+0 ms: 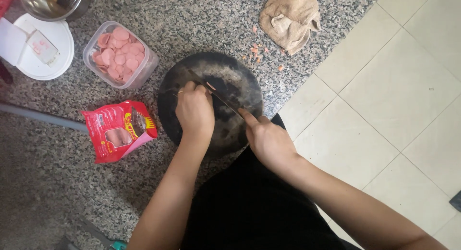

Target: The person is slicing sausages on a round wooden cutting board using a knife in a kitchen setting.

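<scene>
Right hand (270, 140) closed around the handle of a knife (218, 97), forefinger laid along the spine, blade slanted across the round dark cutting board (192, 72). Left hand (194, 110) curled knuckles-up on the board, fingers bent down over whatever is being cut — the piece itself hidden beneath them. One small pink sliver clinging to the blade near the left hand.

Clear plastic tub (144, 70) up-left of the board, roughly half full of round pink sausage slices: a good share of slicing apparently done. Opened red packet (117, 129) lying on the granite tabletop (48, 163) just left of the board; contents remaining cannot be judged. Pink scraps (256, 50) scattered past the board's far edge, near a crumpled beige cloth (290, 17).

White round lid (62, 53) and metal bowl (45, 5) at the upper-left corner, both cut off by the frame. Grey bar at far left — unidentifiable.
</scene>
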